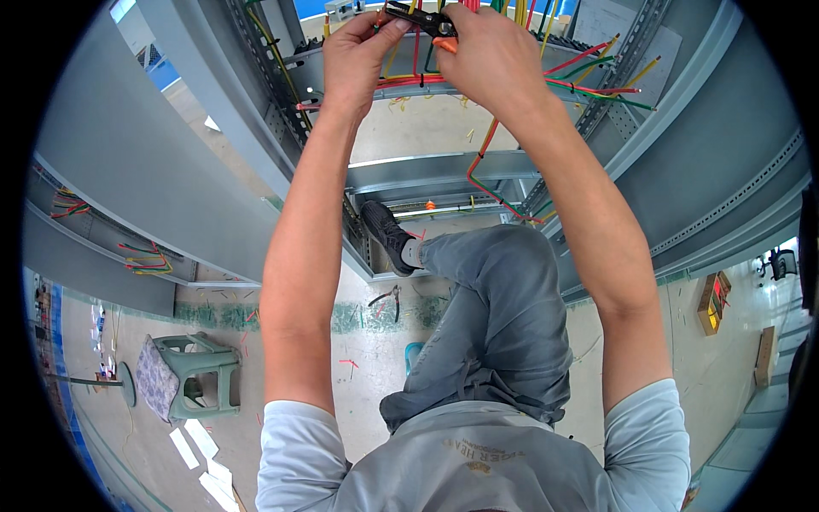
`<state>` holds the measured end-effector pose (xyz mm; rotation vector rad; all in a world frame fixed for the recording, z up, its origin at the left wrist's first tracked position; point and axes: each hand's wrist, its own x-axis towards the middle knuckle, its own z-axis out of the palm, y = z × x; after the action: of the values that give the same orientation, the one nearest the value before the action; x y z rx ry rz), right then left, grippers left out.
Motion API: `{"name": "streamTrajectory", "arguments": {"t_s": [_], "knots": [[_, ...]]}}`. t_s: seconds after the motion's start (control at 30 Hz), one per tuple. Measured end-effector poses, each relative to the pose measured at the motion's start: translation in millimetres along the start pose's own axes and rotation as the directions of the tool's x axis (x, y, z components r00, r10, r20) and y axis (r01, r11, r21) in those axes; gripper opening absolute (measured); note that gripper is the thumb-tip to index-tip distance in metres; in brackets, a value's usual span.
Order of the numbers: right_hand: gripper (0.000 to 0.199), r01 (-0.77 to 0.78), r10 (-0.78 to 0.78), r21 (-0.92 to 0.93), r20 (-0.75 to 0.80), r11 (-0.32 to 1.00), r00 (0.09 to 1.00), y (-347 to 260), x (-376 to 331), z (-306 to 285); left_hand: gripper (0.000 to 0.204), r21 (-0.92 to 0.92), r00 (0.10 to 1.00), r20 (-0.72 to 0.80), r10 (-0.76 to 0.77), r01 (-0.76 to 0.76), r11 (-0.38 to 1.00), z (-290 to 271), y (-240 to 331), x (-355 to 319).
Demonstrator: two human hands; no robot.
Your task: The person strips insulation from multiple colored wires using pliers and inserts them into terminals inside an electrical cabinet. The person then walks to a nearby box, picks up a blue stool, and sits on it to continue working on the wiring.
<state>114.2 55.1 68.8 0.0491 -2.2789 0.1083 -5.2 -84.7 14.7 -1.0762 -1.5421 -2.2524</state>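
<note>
At the top of the head view my right hand (495,55) is closed around pliers (421,17) with a dark metal head and orange grips. The head of the tool points left, toward my left hand (363,60). Thumb and fingers of that hand pinch a short bit of red wire right beside the jaws; the picture's upper edge and my fingers hide part of it. Below and between both hands runs a bundle of red and green wires (409,81) along a cabinet crossbar. Loose red, green and yellow wire ends (610,90) stick out right of my right wrist.
A grey metal cabinet frame (435,171) surrounds my arms, and my shoe rests inside its base. Another pair of pliers (388,300) lies on the floor among wire scraps. A green stool (213,367) stands left, near white papers (205,444). A wooden box (712,307) sits right.
</note>
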Motion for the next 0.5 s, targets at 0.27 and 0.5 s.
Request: {"name": "streamTrajectory", "arguments": {"t_s": [0.27,0.5], "knots": [[0.022,0.008,-0.007,0.043,-0.027,0.999,1.000,4.3,-1.5,0.5,0.022,0.011,1.000,-0.011,0.002,-0.001,1.000,0.5,-3.0,2.3],[0.023,0.003,0.000,0.067,-0.042,0.998,0.999,5.5,-1.9,1.9,0.022,0.009,1.000,0.007,-0.011,0.011,1.000,-0.1,-2.2,2.9]]}}
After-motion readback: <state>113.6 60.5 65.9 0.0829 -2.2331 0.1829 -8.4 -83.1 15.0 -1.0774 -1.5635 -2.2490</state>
